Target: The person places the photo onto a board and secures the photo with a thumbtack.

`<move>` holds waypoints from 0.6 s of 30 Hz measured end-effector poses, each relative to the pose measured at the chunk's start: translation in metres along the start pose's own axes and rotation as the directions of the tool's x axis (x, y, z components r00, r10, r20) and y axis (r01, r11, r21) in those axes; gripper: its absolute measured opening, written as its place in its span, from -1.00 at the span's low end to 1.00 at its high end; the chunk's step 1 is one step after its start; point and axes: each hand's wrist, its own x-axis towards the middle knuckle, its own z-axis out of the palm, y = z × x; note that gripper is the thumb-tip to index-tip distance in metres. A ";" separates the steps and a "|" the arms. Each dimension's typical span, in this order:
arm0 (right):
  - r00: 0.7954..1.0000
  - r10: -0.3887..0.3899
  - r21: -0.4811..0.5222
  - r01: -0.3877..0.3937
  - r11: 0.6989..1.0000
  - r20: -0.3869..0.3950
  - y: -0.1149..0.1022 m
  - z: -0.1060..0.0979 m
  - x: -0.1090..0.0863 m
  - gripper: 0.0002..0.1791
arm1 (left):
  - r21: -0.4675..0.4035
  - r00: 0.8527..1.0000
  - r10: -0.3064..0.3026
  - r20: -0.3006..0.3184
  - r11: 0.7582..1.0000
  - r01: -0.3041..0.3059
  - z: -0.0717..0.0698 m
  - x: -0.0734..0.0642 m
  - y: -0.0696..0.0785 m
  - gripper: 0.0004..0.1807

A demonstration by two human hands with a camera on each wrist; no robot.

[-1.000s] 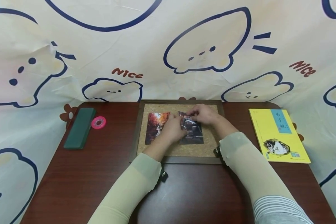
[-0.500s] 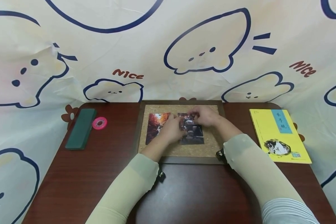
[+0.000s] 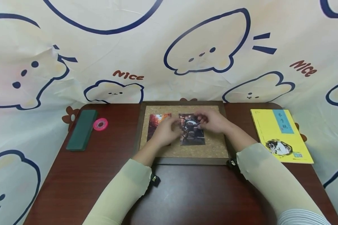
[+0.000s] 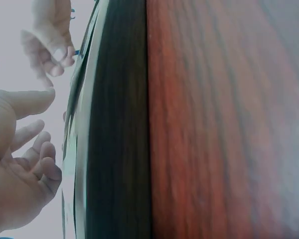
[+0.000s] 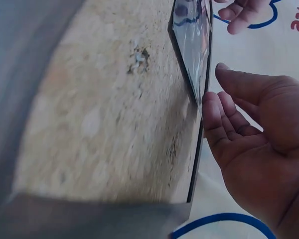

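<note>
Two photo prints lie side by side on a framed cork board [image 3: 197, 151]. The dark right-hand photo [image 3: 192, 134] shows nearly whole, while the orange-red left-hand photo [image 3: 155, 123] is partly covered by my left hand [image 3: 166, 132]. That hand hovers between the prints, thumb and fingers spread apart with nothing in them; the left wrist view shows its gap too. My right hand [image 3: 212, 121] is over the dark photo's upper right edge. In the right wrist view its fingers [image 5: 217, 122] curl loosely beside the glossy print, thumb apart. Whether they touch the print I cannot tell.
A dark green case [image 3: 81, 130] and a pink tape roll [image 3: 100, 124] lie left on the brown table [image 3: 183, 190]. A yellow book [image 3: 280, 136] lies on the right. Behind hangs a white cartoon-printed cloth [image 3: 146, 50].
My hands have drawn apart, the left towards the lower left and the right to the right. More of the dark photo shows between them. Both prints appear to stay in place.
</note>
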 end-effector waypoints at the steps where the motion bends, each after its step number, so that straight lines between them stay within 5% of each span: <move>1: 1.000 0.001 0.001 -0.001 1.000 -0.008 0.000 -0.001 -0.003 -0.41 | -0.003 1.000 -0.003 -0.004 1.000 0.003 -0.002 -0.002 -0.001 -0.41; 18: 0.986 0.024 0.040 -0.017 0.999 -0.168 -0.001 -0.008 -0.060 -0.50 | -0.013 0.995 0.040 -0.093 0.999 -0.041 -0.031 -0.033 -0.018 -0.49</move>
